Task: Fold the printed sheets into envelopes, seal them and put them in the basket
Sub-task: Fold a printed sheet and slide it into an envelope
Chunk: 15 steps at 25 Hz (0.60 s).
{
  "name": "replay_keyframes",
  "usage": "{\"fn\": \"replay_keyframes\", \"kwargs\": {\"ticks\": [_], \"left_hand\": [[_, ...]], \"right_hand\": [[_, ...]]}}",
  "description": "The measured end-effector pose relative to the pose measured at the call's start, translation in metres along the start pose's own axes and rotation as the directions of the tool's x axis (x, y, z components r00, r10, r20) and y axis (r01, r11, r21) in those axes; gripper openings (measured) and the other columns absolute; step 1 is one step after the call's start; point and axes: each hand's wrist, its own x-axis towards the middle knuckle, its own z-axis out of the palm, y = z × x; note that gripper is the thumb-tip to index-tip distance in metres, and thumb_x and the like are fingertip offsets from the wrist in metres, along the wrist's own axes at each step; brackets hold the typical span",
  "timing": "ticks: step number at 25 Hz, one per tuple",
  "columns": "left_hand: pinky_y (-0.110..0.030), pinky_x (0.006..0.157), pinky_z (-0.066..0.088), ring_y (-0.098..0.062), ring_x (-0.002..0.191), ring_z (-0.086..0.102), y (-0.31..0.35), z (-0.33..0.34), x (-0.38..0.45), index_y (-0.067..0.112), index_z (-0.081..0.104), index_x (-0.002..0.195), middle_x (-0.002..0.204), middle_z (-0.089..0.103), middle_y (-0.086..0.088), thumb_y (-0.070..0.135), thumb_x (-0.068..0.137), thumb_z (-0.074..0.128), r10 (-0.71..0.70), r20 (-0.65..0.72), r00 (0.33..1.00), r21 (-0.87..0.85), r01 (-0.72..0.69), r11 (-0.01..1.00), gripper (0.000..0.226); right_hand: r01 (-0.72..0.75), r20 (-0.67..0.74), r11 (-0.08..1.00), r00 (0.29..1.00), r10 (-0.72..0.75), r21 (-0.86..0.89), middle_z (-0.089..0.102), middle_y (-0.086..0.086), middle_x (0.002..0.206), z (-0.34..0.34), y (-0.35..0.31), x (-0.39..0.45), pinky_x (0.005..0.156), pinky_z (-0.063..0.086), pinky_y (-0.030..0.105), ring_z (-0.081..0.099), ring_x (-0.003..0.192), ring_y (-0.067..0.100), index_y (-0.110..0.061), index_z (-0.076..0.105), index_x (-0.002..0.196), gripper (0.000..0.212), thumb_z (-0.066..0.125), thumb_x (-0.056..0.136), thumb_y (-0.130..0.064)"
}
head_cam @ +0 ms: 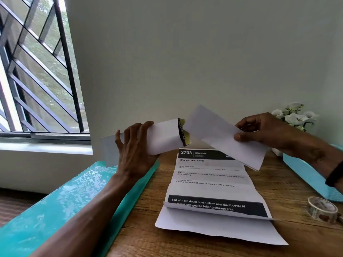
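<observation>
A: We hold two folded pieces above the far edge of the wooden table (241, 243). Our left hand (136, 145) wraps its fingers over a paper envelope (163, 138), its open end showing a black printed strip with yellow beside it.

B: And our right hand (267, 129) pinches a folded sheet (222, 138) between thumb and fingers, tilted, its near corner touching the envelope's open end. Whether it has entered the opening, we cannot tell.

A: Below both, a printed sheet (209, 184) headed "2703 Bedroom" lies flat at the table's middle, creased across, its lower part folded up.

B: A roll of patterned tape (322, 209) sits near the right edge. A turquoise basket (304, 169) stands at the far right corner, partly behind our wrist, with white flowers (295, 115) beyond it.

A: A teal folder (55, 210) runs along the left edge.
</observation>
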Motion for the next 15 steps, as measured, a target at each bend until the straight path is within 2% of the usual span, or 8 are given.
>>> {"fn": "replay_keyframes", "kwargs": {"ticks": [3,4,8,12,15], "left_hand": [[-0.066,0.119,0.015,-0.034,0.134,0.042,0.002,0.000,0.000,0.022,0.043,0.148,0.141,0.050,-0.011,0.057,0.064,0.076,0.002,0.008,1.000,0.004,-0.002,1.000,0.097],[-0.066,0.119,0.015,-0.034,0.133,0.042,0.001,0.001,0.000,0.022,0.043,0.148,0.141,0.050,-0.011,0.058,0.064,0.076,-0.003,0.009,1.000,0.004,0.003,1.000,0.097],[-0.066,0.119,0.014,-0.034,0.132,0.044,0.000,0.002,-0.001,0.022,0.044,0.147,0.139,0.050,-0.011,0.061,0.065,0.076,-0.010,0.017,1.000,0.018,0.010,1.000,0.097],[-0.067,0.119,0.013,-0.034,0.132,0.043,-0.001,0.003,-0.001,0.022,0.044,0.147,0.139,0.050,-0.010,0.064,0.065,0.075,-0.023,0.021,1.000,0.053,0.022,0.998,0.097],[-0.067,0.118,0.014,-0.034,0.131,0.041,-0.002,0.003,-0.001,0.022,0.044,0.147,0.138,0.048,-0.010,0.066,0.064,0.074,-0.032,0.018,0.999,0.071,0.031,0.997,0.098]], "right_hand": [[-0.003,-0.035,1.000,0.999,0.002,-0.017,0.081,0.001,0.094,0.006,0.003,0.003,0.086,0.059,0.043,0.075,0.096,0.026,-0.020,0.079,0.104,0.023,0.085,0.082,-0.021],[-0.003,-0.044,1.000,0.999,0.002,-0.016,0.082,0.002,0.093,0.008,0.003,0.003,0.086,0.060,0.043,0.076,0.095,0.026,-0.019,0.079,0.104,0.023,0.086,0.082,-0.020],[0.026,-0.017,0.999,1.000,-0.026,-0.046,0.082,0.000,0.094,0.016,0.003,0.001,0.070,0.056,0.021,0.077,0.091,0.018,-0.019,0.079,0.107,0.024,0.085,0.084,-0.022],[0.073,0.001,0.993,0.997,-0.073,-0.088,0.082,-0.005,0.093,0.019,0.001,-0.002,0.064,0.055,0.015,0.077,0.083,0.009,-0.023,0.079,0.107,0.023,0.083,0.085,-0.027],[0.128,0.025,0.985,0.992,-0.126,-0.116,0.082,-0.004,0.095,0.018,-0.002,-0.002,0.063,0.054,0.012,0.076,0.080,0.004,-0.018,0.080,0.108,0.023,0.083,0.086,-0.020]]}}
